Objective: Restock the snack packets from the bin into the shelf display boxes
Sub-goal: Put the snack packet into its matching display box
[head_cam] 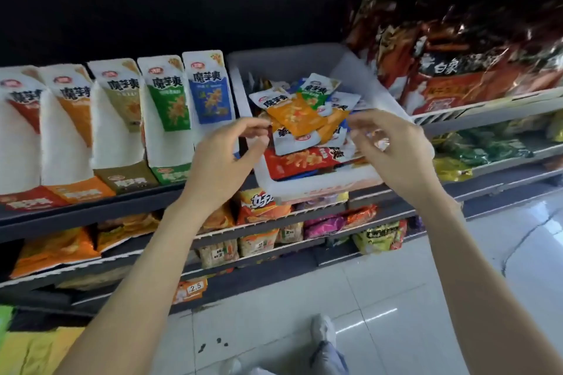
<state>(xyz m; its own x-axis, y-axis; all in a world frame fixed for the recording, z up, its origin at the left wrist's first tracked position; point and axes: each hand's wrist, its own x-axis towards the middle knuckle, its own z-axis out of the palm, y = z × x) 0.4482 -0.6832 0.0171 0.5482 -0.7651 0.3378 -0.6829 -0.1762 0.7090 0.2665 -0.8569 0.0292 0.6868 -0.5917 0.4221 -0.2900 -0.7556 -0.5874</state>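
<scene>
Both forearms are bare, no sleeves or watch showing, and the left hand [224,155] and right hand [393,152] wear no gloves. Below, a white shoe [323,329] meets a grey-blue trouser leg [330,358] (slightly blurred).

I am in a shop. Long dark shelves [91,216] run in rows, one under the other, all full of snack bags. At ten o'clock stand white display boxes [122,119] in a neat line, each showing the same snack in a new color. At two o'clock lie big shiny noodle bags [457,67]. At seven o'clock a small price tag [190,289] on a shelf edge reads 2.5. Below is a shiny white tile floor [396,298].
</scene>
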